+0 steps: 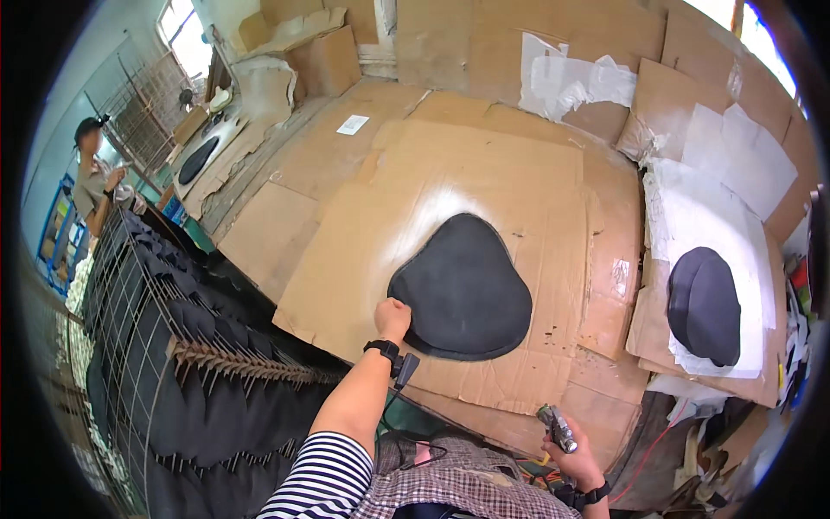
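A black, rounded-triangular pad [467, 290] lies flat on the cardboard-covered table, its narrow end pointing away from me. At its left edge is my left hand [393, 320], fingers closed on the rim. My right hand [577, 458] is wrapped round a small metal spray gun [558, 428], low at the table's near edge and apart from the pad. A whitish spray mark [432, 208] shows on the cardboard beyond the pad.
Black pads [705, 303] rest on white paper at the right. To the left, a wire rack [251, 368] holds several dark pieces. A person [95, 177] stands at the far left near another black pad [199, 160]. Cardboard [484, 48] lines the back wall.
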Tool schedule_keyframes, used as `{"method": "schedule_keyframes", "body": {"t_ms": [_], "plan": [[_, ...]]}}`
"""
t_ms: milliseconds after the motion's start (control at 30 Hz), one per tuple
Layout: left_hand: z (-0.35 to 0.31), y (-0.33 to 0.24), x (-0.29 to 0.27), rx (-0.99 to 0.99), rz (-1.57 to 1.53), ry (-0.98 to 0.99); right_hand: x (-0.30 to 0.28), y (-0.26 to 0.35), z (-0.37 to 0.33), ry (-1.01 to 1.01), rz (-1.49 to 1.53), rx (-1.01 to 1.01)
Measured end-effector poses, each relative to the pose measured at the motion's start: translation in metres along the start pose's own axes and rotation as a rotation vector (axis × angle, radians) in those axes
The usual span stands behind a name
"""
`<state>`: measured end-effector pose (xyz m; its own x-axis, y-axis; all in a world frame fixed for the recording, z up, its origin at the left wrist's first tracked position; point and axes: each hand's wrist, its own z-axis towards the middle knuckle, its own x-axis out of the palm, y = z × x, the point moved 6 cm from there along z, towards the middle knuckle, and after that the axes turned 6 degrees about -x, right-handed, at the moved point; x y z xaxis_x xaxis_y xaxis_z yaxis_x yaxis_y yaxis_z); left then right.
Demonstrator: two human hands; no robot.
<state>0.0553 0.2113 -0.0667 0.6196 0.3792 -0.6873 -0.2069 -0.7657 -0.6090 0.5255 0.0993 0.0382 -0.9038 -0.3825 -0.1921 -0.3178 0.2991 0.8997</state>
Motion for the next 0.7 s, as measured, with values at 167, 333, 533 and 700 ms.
{"method": "schedule_keyframes", "body": {"t_ms": [167,333,533,700], "plan": [[-0.031,-0.107,-0.008,-0.1,-1.135,0.762,0.01,0.014,0.016,0.064,-0.024,-0.049],[-0.054,-0.236,-0.055,0.174,-1.391,1.015,0.025,0.028,0.027,0.137,-0.029,-0.062],[-0.099,-0.319,-0.149,0.405,-1.584,1.031,0.045,0.027,0.04,0.211,-0.04,-0.098],[-0.126,-0.289,-0.24,0.573,-1.633,0.916,0.074,0.038,0.048,0.325,-0.081,-0.177]]}}
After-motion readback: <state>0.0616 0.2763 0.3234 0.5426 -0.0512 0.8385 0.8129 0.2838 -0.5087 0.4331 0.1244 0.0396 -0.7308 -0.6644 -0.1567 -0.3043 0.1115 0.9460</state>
